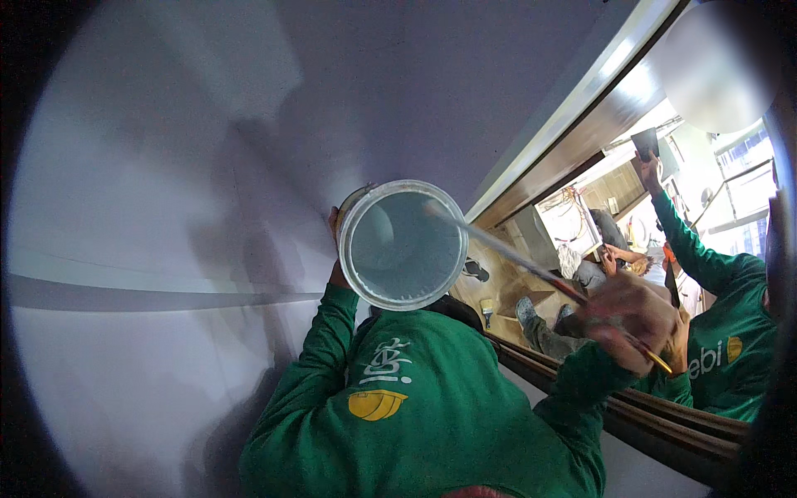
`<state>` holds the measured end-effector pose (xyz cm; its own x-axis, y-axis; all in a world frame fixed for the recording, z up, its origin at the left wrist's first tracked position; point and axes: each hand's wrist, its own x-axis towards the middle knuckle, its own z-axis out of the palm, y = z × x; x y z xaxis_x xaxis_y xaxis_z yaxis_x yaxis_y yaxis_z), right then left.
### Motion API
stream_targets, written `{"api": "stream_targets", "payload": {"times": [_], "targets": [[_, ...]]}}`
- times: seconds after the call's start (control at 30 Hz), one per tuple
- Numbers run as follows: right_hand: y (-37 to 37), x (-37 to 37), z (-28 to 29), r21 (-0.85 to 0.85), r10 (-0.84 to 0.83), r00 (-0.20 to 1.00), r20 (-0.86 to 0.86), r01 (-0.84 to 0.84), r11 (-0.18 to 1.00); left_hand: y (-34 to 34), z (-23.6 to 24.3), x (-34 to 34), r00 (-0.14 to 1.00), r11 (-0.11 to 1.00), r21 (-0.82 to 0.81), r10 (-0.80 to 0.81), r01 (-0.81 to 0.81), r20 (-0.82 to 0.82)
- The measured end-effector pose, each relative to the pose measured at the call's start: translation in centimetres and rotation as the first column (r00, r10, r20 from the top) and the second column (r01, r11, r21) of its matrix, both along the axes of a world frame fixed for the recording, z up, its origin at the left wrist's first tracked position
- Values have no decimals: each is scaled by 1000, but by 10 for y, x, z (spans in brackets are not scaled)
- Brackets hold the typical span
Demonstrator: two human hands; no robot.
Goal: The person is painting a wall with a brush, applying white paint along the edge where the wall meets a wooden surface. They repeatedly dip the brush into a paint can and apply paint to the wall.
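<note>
In front of my chest, a round plastic tub (404,246) with a whitish rim faces me. Its inside looks smooth and grey-blue; I cannot tell how much it holds. My left hand (338,272) grips the tub from its left side, mostly hidden behind it. My right hand (633,322), smeared by motion, is closed around a long thin paintbrush (523,261) with a gold-coloured handle end. The brush slants up and left, and its blurred tip lies over the right part of the tub's mouth; whether it touches anything inside cannot be seen.
A pale wall (149,166) with a ledge line fills the left. Along the right runs a framed opening (573,116). Beyond it, a person in a green top (726,332) raises a dark object (645,144), and another person's hands (618,259) show. A flat brush (486,309) lies below.
</note>
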<state>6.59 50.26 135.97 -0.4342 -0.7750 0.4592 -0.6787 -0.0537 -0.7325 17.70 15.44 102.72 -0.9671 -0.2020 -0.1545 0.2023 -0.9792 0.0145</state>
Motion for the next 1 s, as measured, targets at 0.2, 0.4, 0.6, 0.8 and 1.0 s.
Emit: {"api": "stream_targets", "payload": {"times": [0.2,0.4,0.6,0.8,1.0], "targets": [[-84,1,-35,423,196,979,-54,-155,893,1,-9,-2,1000,1000,20,-8,8,1],[-103,-10,-47,489,299,932,-206,-167,856,5,-7,-15,1000,1000,23,-14,14,-7],[-113,-9,-52,535,353,921,-166,-216,817,4,-9,-24,1000,1000,23,-15,15,-14],[-115,-4,-53,622,346,893,-287,-100,776,4,-11,-21,1000,999,36,-16,16,-6],[-109,-5,-46,610,338,909,-246,-126,783,7,-11,-23,1000,1000,5,-22,22,3]]}}
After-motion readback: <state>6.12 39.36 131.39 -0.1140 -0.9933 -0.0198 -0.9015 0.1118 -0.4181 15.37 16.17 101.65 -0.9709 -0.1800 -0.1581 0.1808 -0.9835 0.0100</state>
